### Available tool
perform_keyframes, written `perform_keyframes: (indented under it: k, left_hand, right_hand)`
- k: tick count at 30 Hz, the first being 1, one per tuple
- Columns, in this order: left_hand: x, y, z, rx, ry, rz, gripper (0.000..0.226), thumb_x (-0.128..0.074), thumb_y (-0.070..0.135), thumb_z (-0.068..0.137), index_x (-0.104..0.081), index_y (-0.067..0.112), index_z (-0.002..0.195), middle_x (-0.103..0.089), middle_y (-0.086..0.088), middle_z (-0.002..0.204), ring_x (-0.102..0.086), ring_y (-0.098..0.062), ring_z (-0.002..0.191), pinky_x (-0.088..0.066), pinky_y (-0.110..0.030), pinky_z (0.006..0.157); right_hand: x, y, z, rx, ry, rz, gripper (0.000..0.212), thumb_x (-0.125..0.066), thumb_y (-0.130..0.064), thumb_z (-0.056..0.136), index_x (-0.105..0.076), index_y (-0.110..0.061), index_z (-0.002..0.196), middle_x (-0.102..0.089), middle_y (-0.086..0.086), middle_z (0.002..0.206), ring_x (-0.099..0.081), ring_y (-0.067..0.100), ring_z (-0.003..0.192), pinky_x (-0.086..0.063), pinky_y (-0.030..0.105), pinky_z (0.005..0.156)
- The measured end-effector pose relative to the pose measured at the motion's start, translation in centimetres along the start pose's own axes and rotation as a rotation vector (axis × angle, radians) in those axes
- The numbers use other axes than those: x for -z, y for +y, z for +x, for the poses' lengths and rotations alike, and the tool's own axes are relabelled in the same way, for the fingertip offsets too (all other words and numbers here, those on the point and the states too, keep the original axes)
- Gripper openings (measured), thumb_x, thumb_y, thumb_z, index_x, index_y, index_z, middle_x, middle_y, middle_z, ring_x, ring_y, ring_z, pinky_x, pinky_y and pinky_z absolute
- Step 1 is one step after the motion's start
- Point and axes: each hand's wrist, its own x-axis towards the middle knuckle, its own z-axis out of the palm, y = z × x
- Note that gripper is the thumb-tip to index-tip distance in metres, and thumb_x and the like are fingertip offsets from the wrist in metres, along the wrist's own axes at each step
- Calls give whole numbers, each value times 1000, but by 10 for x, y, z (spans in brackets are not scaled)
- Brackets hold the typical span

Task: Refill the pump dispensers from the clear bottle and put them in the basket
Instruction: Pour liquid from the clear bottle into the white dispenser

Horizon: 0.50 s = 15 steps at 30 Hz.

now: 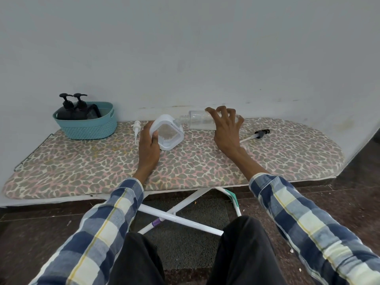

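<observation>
A white square dispenser (171,132) with a clear window is tilted on the ironing board (82,167). My left hand (148,144) grips its left side. My right hand (225,125) holds the clear bottle (198,119) tipped sideways, its neck pointing at the dispenser's opening. A white pump head (136,128) lies just left of my left hand. A black pump head with a white tube (259,134) lies to the right of my right hand. Two black pump dispensers (71,109) stand in the teal basket (90,128) at the back left.
The board has a spotted cover and stands against a pale wall. Its white crossed legs (178,219) show below, over a dark floor. My knees sit under the front edge.
</observation>
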Motion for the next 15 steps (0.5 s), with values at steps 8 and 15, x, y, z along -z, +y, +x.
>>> perform_keyframes:
  k: [8,15]
  left_hand:
    - [0,-3,1,7,-5,5,45,-40,23,115,-45,18,159,-54,-5,153,-52,-22,138,-45,-48,119]
    - [0,2,0,-8,4,10,43,-41,20,116,-46,15,158,-54,-8,152,-52,-22,136,-42,-37,114]
  right_hand:
    - [3,-1,0,4,-19,9,111,-53,26,59,-42,-40,147,-45,2,140,-39,30,133,-31,62,106]
    - [7,-1,3,18,-13,-8,110,-53,26,59,-44,-40,147,-45,2,140,-41,31,133,-31,62,107]
